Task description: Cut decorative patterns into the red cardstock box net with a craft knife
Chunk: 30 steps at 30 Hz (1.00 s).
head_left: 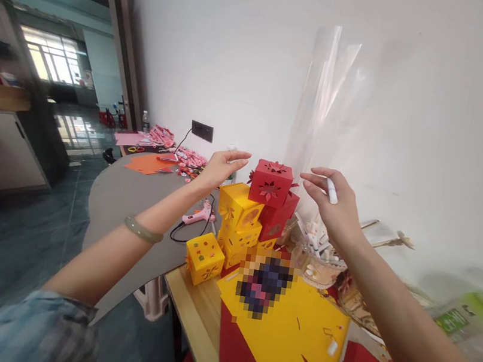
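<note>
A red paper box (267, 188) with cut-out flower shapes sits on top of a stack. Below it are another red box (272, 222) and several yellow paper boxes (240, 208). My left hand (221, 169) hovers to the left of the top box, fingers stretched out and holding nothing. On the opposite side, my right hand (338, 206) is raised apart from the box, with a white pen-like tool (331, 191) tucked between its fingers. A single yellow box (204, 259) stands at the front left of the stack.
Yellow card (300, 335) with paper scraps covers red card (237, 356) on the wooden table (192, 297). A pink glue gun (199, 214) lies on the grey table (129, 206). A basket of white pens (317, 265) stands behind; clear film (318, 95) leans on the wall.
</note>
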Motion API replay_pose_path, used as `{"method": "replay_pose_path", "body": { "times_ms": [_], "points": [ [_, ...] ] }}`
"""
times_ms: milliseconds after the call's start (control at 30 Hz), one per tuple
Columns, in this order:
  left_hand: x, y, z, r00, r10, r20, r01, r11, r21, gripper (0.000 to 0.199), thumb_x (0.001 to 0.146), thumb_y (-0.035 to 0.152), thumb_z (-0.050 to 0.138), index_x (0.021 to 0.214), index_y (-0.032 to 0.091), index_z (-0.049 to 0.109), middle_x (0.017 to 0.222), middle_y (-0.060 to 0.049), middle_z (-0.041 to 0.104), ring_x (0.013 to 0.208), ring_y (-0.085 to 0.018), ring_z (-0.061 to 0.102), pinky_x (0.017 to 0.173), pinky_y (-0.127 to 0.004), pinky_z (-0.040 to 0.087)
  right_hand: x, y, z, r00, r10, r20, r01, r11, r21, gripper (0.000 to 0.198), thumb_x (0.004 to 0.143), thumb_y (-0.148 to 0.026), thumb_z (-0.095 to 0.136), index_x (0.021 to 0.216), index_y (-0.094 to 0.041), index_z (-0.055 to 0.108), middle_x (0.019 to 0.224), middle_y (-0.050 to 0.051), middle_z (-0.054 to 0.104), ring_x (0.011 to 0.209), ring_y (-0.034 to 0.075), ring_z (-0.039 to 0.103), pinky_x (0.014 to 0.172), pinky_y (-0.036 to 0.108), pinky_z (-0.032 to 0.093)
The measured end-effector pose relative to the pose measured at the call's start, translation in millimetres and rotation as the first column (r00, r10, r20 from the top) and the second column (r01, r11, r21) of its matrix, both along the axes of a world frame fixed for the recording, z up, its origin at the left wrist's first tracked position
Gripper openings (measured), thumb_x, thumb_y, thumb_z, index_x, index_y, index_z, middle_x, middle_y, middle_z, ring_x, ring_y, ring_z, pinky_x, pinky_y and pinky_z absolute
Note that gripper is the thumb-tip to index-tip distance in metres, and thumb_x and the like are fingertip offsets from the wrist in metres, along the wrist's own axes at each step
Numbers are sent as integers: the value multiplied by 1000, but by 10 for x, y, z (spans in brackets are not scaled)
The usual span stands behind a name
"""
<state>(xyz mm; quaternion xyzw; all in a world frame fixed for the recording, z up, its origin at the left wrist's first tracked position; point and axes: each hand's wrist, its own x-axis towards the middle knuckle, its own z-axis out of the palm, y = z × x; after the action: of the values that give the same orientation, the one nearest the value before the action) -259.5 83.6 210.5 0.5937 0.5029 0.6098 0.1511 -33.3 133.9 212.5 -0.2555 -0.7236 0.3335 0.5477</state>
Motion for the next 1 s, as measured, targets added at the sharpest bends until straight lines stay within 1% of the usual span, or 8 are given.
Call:
{"method": "replay_pose_path", "body": {
  "times_ms": [133, 333, 500, 600, 800, 867, 1000],
  "points": [
    [34, -13, 18, 999, -15, -30, 15, 1000, -11, 28, 79, 25, 59, 104, 15, 66, 120, -9, 60, 119, -25, 48, 102, -38, 32, -20, -35, 14, 1000, 13, 18, -13, 1000, 6, 22, 77, -36, 61, 93, -24, 53, 101, 6, 66, 104, 23, 57, 97, 47, 37],
    [94, 20, 33, 995, -72, -76, 70, 997, -36, 29, 82, 21, 54, 108, 16, 65, 125, -7, 56, 123, -23, 44, 106, -38, 28, -80, -98, 10, 997, 62, 52, -59, 997, -52, 22, 78, -37, 59, 94, -24, 51, 109, 9, 65, 103, 23, 58, 94, 46, 40],
    [134, 51, 36, 991, -98, -92, 94, 995, -42, 25, 83, 19, 53, 103, 20, 67, 122, -4, 58, 131, -22, 33, 108, -39, 23, -116, -87, -11, 993, 109, 51, -106, 993, -54, 24, 77, -36, 60, 94, -24, 50, 111, 8, 64, 105, 23, 57, 91, 44, 43],
    [144, 56, 21, 992, -92, -90, 89, 995, -38, 24, 84, 20, 52, 102, 20, 68, 122, -3, 59, 132, -21, 32, 109, -38, 22, -128, -67, -23, 992, 116, 45, -114, 992, -54, 25, 76, -37, 61, 94, -24, 51, 109, 7, 64, 105, 23, 58, 92, 45, 43],
    [148, 46, -1, 997, -28, -67, 28, 1000, 1, 24, 84, 22, 52, 102, 19, 68, 121, -4, 59, 128, -22, 37, 107, -38, 25, -176, -17, 16, 989, 147, 8, -146, 988, -55, 24, 75, -35, 62, 94, -23, 52, 106, 7, 65, 101, 23, 60, 91, 44, 45],
    [155, 36, 2, 998, 5, -55, -4, 1000, 21, 25, 84, 24, 53, 104, 17, 67, 120, -6, 60, 125, -23, 42, 105, -37, 29, -208, 7, 48, 987, 158, -15, -158, 986, -52, 23, 75, -34, 61, 94, -24, 51, 106, 6, 66, 102, 22, 60, 90, 44, 46],
    [190, 17, -10, 997, 69, -35, -68, 996, 52, 28, 83, 24, 53, 107, 14, 64, 116, -8, 62, 110, -23, 54, 96, -36, 39, -278, 66, 67, 985, 168, -37, -170, 984, -46, 22, 75, -35, 60, 93, -26, 51, 107, 5, 66, 101, 22, 61, 89, 45, 47]
  ]
}}
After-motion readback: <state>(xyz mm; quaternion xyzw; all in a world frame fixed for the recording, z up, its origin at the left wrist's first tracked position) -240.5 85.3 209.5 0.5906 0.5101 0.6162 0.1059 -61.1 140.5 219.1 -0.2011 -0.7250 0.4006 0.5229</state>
